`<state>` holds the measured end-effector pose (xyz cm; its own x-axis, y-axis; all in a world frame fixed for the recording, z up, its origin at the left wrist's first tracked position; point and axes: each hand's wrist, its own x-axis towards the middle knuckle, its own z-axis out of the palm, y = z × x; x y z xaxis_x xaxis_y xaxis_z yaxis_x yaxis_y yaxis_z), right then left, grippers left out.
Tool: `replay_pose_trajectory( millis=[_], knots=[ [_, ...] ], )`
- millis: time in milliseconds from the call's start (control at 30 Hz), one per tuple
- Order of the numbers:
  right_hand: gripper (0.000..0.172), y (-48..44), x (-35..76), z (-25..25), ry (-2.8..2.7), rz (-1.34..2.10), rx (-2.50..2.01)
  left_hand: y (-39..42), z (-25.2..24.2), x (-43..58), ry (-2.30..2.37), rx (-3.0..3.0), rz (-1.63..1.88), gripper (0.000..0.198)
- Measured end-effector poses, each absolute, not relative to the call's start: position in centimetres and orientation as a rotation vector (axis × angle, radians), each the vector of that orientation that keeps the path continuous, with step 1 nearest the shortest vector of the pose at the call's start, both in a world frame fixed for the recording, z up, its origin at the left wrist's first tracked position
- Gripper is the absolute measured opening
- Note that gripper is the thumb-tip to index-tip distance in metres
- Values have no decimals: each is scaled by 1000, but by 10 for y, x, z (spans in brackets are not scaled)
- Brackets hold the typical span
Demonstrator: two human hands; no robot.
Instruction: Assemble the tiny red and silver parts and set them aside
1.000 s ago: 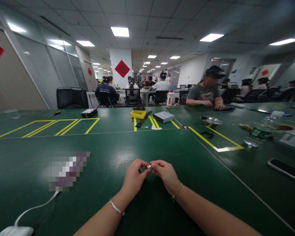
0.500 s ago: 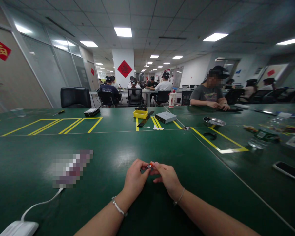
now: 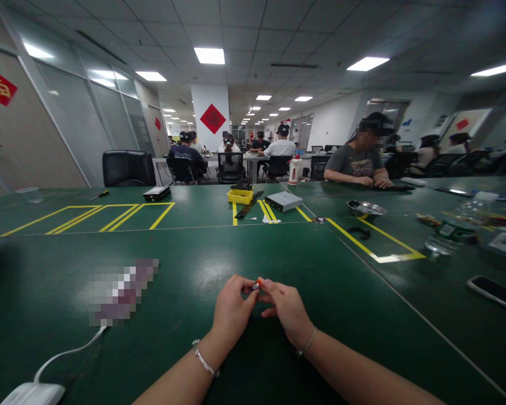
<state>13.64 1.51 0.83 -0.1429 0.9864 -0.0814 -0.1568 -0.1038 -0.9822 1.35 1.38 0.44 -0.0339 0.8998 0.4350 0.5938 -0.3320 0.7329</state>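
Observation:
Both my hands meet low over the green table, near its front edge. My left hand and my right hand pinch one tiny object between their fingertips; it shows a metal glint and an orange-red tip. Its exact kind is too small to make out. Each wrist wears a thin bracelet. My forearms rest toward the table's front.
A blurred-out item lies left of my hands, with a white cable running to a white device. A phone lies at the right. Further back are a yellow tray, a grey box, a metal dish and seated people.
My fingers have shifted on the small object, and its orange-red tip now shows above my right thumb. The hands stay in the same place.

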Motion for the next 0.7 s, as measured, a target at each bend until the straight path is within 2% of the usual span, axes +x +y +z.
replay_pose_trajectory(
  millis=[433, 700],
  knots=[
    [30, 21, 141, 4, -1062, 1495, -1100, 18, 1, 15, 1512, 1831, 1283, 7],
    [33, 18, 140, 6, -1201, 1357, -1109, 18, 3, 14, 1528, 1820, 1305, 10]
  ],
)
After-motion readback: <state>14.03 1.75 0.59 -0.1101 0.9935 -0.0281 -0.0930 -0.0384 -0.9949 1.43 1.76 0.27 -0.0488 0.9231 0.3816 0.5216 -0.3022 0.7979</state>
